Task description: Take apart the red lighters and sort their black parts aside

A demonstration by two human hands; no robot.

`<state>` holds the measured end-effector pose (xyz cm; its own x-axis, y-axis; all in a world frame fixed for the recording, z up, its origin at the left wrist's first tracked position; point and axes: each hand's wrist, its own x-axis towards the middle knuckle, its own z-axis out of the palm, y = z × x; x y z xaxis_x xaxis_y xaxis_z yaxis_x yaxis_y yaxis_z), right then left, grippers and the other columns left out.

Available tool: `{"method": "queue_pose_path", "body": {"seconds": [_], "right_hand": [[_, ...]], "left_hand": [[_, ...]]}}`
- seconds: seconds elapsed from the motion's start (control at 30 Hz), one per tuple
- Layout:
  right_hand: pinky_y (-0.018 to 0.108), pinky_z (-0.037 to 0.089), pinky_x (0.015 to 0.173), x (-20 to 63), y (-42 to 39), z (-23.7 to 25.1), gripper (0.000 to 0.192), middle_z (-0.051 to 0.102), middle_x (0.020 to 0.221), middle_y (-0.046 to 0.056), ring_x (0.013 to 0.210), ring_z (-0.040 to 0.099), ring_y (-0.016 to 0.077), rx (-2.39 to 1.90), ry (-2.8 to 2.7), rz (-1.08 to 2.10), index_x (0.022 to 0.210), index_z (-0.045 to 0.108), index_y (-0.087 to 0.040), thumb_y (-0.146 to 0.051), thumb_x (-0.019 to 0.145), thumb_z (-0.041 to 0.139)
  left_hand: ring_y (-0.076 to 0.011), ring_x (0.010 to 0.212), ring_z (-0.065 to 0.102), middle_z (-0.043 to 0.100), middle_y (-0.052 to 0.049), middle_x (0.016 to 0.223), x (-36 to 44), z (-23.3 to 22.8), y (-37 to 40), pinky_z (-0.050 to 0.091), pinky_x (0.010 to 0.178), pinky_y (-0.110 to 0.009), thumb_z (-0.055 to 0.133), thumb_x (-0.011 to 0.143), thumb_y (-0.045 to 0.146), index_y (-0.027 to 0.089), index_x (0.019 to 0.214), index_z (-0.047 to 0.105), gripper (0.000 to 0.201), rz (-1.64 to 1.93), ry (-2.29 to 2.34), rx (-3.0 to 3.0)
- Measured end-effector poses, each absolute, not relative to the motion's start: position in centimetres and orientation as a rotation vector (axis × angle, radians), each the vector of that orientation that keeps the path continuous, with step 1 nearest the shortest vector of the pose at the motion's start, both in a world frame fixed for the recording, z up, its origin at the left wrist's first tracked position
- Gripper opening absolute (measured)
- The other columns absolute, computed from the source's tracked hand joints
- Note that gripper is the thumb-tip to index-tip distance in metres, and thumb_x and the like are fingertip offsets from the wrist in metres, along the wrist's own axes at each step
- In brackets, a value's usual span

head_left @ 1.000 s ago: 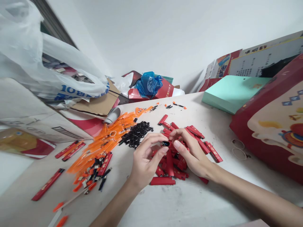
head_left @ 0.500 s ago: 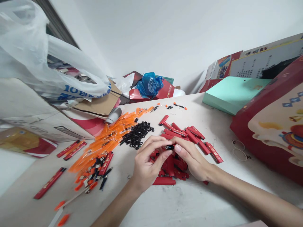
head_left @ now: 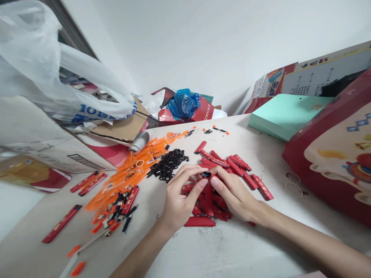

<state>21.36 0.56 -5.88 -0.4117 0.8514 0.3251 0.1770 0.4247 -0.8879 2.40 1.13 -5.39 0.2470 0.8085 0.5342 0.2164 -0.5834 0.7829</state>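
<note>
Above a heap of red casings (head_left: 209,202), both hands meet at a small red casing (head_left: 213,175) whose dark, hollow end faces me. My left hand (head_left: 179,197) pinches it between thumb and fingers from the left. On the other side, my right hand (head_left: 236,193) grips it with the thumb near the opening and the fingers curled behind. Most of the held casing is hidden by the fingers. Beyond the left hand lies a pile of small black plastic parts (head_left: 168,164). More red casings (head_left: 242,166), some with gold lettering, are spread past the right hand.
Long orange plastic pieces (head_left: 124,173) cover the table's left side, with small black and metal bits (head_left: 116,208) in front. A white plastic bag (head_left: 31,58) and a cardboard box (head_left: 52,143) stand left. A mint-green box (head_left: 286,116) and a red printed box (head_left: 333,154) stand right.
The piece between my fingers has tilted or turned: a dark rounded end showed before, and now a red-rimmed hollow opening shows. Both hands stay nearly in place.
</note>
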Motion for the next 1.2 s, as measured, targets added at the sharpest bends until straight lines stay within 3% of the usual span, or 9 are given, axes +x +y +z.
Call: {"method": "queue_pose_path", "body": {"seconds": [0.17,0.33,0.53,0.63,0.9,1.2], "right_hand": [[0.029,0.037,0.066,22.4,2.0,-5.7,0.029,0.056,0.080,-0.001,0.068,0.049,0.0156,-1.108,-1.757,0.774,0.096,0.052,-0.022,-0.040,0.109,0.035],[0.030,0.040,0.070,24.7,4.9,-5.5,0.034,0.067,0.086,0.004,0.074,0.055,0.0185,-1.319,-1.620,0.499,0.096,0.064,-0.019,-0.047,0.103,0.045],[0.029,0.033,0.063,26.9,7.0,-5.5,0.031,0.061,0.063,0.001,0.062,0.050,0.0170,-1.667,-1.781,0.452,0.067,0.058,-0.020,-0.039,0.090,0.052],[0.029,0.030,0.060,27.4,7.3,-5.4,0.030,0.056,0.057,0.001,0.058,0.047,0.0167,-1.841,-1.877,0.432,0.062,0.055,-0.021,-0.037,0.086,0.050],[0.028,0.028,0.058,26.7,7.1,-5.5,0.034,0.070,0.073,0.006,0.069,0.057,0.0206,-2.012,-2.096,0.427,0.076,0.069,-0.022,-0.046,0.089,0.049],[0.030,0.026,0.056,26.8,7.0,-5.7,0.034,0.071,0.076,0.008,0.065,0.057,0.0206,-1.979,-2.067,0.307,0.080,0.070,-0.020,-0.045,0.090,0.049]], "left_hand": [[-0.0149,0.104,0.064,0.065,-0.004,0.113,2.4,-5.8,1.6,0.054,0.087,-0.025,0.060,0.099,0.021,0.026,0.118,0.064,0.020,1.358,1.054,1.783],[-0.0157,0.099,0.065,0.066,-0.004,0.104,2.5,-6.0,1.7,0.055,0.090,-0.029,0.062,0.097,0.021,0.024,0.118,0.056,0.023,1.447,1.047,1.639],[-0.0147,0.094,0.065,0.066,-0.003,0.099,2.5,-5.5,1.6,0.053,0.086,-0.027,0.064,0.095,0.019,0.022,0.111,0.058,0.017,1.469,1.049,1.659],[-0.0146,0.091,0.065,0.068,-0.003,0.097,2.6,-5.2,1.5,0.053,0.083,-0.026,0.066,0.094,0.019,0.021,0.106,0.059,0.014,1.456,1.054,1.618],[-0.0143,0.092,0.065,0.069,-0.002,0.094,2.1,-4.9,2.0,0.053,0.082,-0.025,0.072,0.090,0.020,0.022,0.102,0.063,0.015,1.380,0.903,1.425],[-0.0154,0.091,0.064,0.067,-0.004,0.095,2.1,-5.1,1.9,0.053,0.075,-0.025,0.073,0.089,0.019,0.022,0.102,0.064,0.016,1.344,0.808,1.397]]}}
